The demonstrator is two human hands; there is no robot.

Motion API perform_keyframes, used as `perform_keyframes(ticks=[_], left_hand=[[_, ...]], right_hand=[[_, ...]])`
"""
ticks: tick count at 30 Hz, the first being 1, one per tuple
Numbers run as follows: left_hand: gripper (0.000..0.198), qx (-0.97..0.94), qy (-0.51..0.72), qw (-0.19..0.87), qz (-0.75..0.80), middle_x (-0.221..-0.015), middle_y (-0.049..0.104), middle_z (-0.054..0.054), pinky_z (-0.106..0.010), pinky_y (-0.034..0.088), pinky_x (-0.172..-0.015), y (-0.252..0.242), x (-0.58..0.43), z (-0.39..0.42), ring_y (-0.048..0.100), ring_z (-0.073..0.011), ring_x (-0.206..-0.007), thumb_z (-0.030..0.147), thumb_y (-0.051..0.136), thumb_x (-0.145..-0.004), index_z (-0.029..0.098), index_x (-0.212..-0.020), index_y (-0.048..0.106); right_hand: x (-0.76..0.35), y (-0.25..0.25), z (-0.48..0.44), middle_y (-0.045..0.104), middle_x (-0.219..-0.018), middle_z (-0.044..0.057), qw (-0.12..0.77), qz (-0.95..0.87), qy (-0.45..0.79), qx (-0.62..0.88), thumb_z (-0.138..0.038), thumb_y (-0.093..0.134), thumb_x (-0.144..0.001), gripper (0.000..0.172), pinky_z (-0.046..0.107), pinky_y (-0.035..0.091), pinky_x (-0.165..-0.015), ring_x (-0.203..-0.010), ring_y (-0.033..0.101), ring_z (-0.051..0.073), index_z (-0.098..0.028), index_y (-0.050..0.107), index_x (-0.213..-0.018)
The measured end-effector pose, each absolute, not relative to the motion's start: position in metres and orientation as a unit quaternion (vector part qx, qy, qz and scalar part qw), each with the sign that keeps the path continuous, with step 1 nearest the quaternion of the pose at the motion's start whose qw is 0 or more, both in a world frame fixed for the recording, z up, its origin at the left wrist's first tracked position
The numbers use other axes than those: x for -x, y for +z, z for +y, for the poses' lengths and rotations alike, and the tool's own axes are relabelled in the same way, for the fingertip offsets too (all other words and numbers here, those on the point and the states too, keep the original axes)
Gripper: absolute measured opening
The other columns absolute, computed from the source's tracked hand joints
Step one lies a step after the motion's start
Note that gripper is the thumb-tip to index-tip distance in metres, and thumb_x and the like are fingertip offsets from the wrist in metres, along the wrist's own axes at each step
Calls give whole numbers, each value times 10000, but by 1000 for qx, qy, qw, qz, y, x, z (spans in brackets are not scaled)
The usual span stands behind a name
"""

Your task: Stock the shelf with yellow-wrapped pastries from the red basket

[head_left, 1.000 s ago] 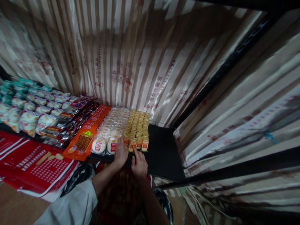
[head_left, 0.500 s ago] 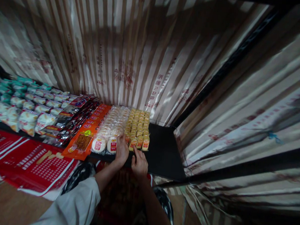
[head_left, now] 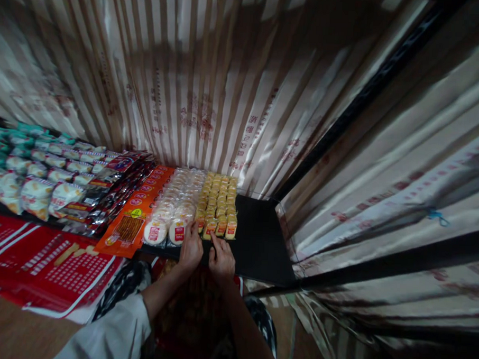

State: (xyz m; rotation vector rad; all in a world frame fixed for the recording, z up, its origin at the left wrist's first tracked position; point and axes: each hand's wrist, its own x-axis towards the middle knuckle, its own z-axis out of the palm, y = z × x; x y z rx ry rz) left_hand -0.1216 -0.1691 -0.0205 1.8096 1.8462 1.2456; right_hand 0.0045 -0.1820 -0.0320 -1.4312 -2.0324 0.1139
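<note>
Rows of small yellow packaged cakes [head_left: 220,226] stand on a black shelf [head_left: 260,238], with red labels at the front. My left hand [head_left: 191,247] is at the front left corner of these rows, beside the round white wrapped cakes [head_left: 177,232]. Its fingers reach forward against the front-left yellow cake and partly cover it. With its index finger stretched out, my right hand [head_left: 222,259] touches the front of a yellow cake; the other fingers are bent loosely. Neither hand grips a packet.
Left of the white cakes lie an orange snack bag [head_left: 128,225], dark shiny packets [head_left: 104,195], and several white and green packets [head_left: 36,192]. A red printed sheet [head_left: 53,266] hangs below the shelf edge. Striped curtain [head_left: 211,93] and a black post [head_left: 324,130] close off the back and right.
The view has shifted slightly. My left hand has drawn a little down and back along the front left of the yellow cakes. My right hand stays at the front with its index finger extended.
</note>
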Motion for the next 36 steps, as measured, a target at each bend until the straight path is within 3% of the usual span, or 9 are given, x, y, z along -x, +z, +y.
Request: perform_keyframes(ticks=[6,16,25,30,36], left_hand=[[541,-631,429,165,625,-1241,391,-176,-414,385,-1022,-17,117,-176,434,-238,-1177,42,370,-744,82,-1281,418],[618,-655,418,186,601,-1359,375,-145,-425,323,-1080,-22,116,-184,336,-233,-1296,8,356,-707,127,-1312,394],[627,-649,398,234,605,-1397,356,-162,-389,340,-1078,-19,116,-202,349,-220,-1302,-17,338,-697,81,-1314,397],[651,-661,390,241,593,-1407,360,-158,-394,280,-1113,-17,117,-198,320,-206,-1323,-37,335,-684,81,-1321,398],[620,-660,381,231,605,-1367,381,-174,-383,315,-1091,-9,117,-192,350,-219,-1299,-26,352,-691,66,-1299,421]], right_hand=[[-4,-33,-182,592,-980,62,312,-773,43,550,-132,391,-794,569,299,448,-845,-913,506,189,-223,399,-1356],[-3,-26,-185,585,-978,49,310,-771,59,552,-105,389,-786,588,299,453,-873,-938,509,175,-264,399,-1353],[-6,-21,-188,476,-1303,45,328,-763,62,554,-78,384,-769,599,342,440,-953,-1149,444,184,-255,410,-1341],[-5,-21,-189,489,-1317,29,298,-789,54,535,-52,388,-755,632,349,407,-999,-1178,437,180,-251,392,-1354],[-4,-22,-187,525,-1225,53,289,-785,67,544,-52,386,-745,631,347,419,-977,-1105,467,186,-244,410,-1345]])
